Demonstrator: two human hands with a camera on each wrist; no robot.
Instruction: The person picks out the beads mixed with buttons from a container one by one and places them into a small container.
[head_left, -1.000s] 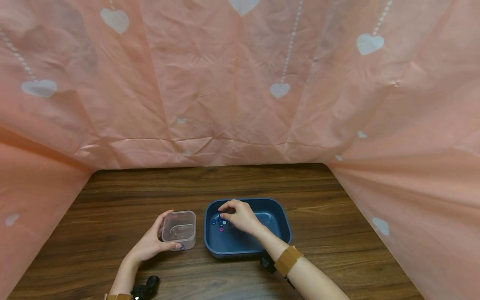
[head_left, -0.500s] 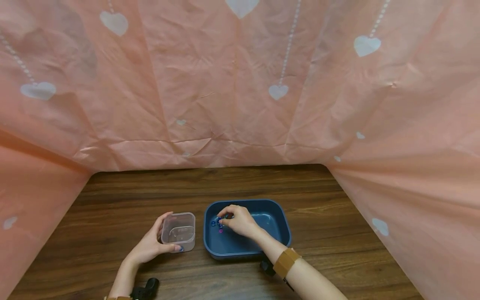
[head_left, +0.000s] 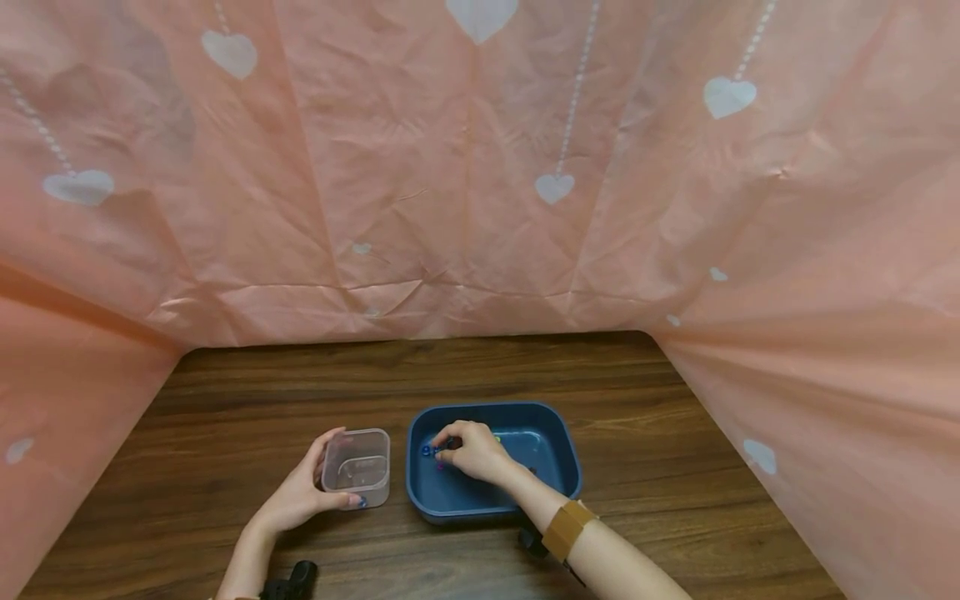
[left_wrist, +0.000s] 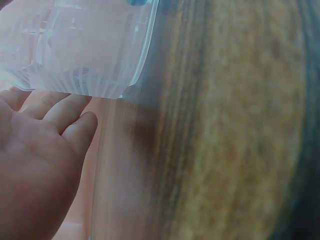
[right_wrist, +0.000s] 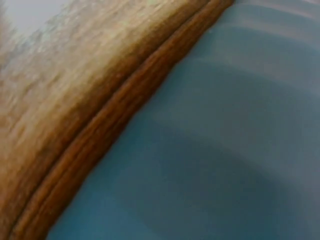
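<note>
My left hand [head_left: 296, 492] holds a small clear plastic container [head_left: 365, 497] from its left side, thumb along the near wall and fingers at the far left corner. In the left wrist view the container [left_wrist: 85, 50] shows above the palm. My right hand [head_left: 480, 454] reaches into a blue rectangular tub [head_left: 495, 506], with thumb and fingers bent down over several small beads at its left. A blue bead [head_left: 426, 450] lies just left of the fingertips. Whether a bead is pinched between them is hidden. The right wrist view shows mostly the blurred blue tub wall [right_wrist: 210, 140].
Both containers stand side by side on a dark wood-grain table [head_left: 637, 467]. A pink curtain [head_left: 465, 208] with white hearts encloses the back and sides. A yellow-green piece [head_left: 497, 438] lies in the tub beyond the right hand.
My right hand has come slightly nearer and lower over the beads inside the tub. The left hand and the clear container keep their place. The head view has tilted up a little.
</note>
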